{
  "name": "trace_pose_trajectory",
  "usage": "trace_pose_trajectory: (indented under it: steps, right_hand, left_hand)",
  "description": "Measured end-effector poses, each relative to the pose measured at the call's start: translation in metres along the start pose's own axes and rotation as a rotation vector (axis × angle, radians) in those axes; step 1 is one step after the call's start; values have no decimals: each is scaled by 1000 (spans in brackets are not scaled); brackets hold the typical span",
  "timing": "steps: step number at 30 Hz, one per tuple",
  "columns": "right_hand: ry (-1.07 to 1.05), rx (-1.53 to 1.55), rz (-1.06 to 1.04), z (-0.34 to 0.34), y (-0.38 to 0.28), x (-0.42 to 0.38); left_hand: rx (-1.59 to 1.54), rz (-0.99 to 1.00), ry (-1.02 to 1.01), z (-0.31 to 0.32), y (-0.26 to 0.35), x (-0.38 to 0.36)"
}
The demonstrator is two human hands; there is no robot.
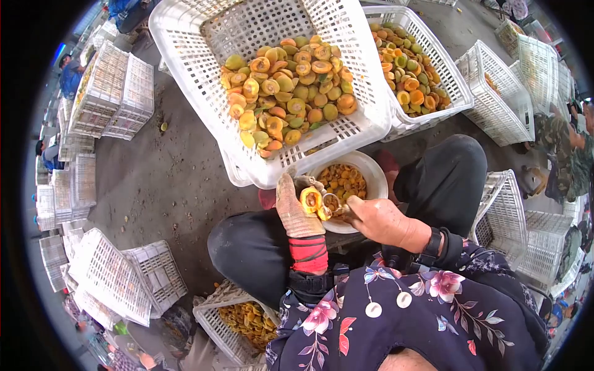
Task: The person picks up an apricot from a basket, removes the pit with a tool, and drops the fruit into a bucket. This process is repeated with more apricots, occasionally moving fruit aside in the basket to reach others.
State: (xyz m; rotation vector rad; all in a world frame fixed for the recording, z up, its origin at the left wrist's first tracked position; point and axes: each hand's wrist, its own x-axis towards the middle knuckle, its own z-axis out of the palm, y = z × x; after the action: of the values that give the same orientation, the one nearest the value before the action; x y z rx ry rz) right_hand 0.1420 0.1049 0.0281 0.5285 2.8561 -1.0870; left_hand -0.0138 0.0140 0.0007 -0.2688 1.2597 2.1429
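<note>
Close over a white basin (378,183), my gloved left hand (292,209) has its fingers closed around a cut apricot (310,199), orange flesh and brown middle facing up. My bare right hand (388,222) pinches a small tool with a metal ring (331,201), held right beside the fruit. Its handle is mostly hidden by my fingers. In the basin lie many brownish apricot pits (344,180). Just beyond my hands stands a white plastic crate (185,74) with a pile of apricot halves (291,93) in it.
Another crate (455,77) of apricots stands behind on the right. At my left knee a crate (213,331) holds flattened yellow fruit pieces. Stacked white crates (127,93) line both sides, with people among them. Grey floor (154,185) with scattered debris lies to the left.
</note>
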Motion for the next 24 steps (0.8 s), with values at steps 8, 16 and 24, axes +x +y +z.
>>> trace_pose_trajectory:
  steps: [8,16,24]
  right_hand:
    - [23,-23,-10,5,-9,21]
    - [42,-2,-33,4,-12,22]
    - [-45,28,34,7,-19,21]
  left_hand:
    - [4,-17,-24,4,-5,-1]
    - [-60,-31,-45,1,-6,1]
    - [0,-48,-83,1,-1,-2]
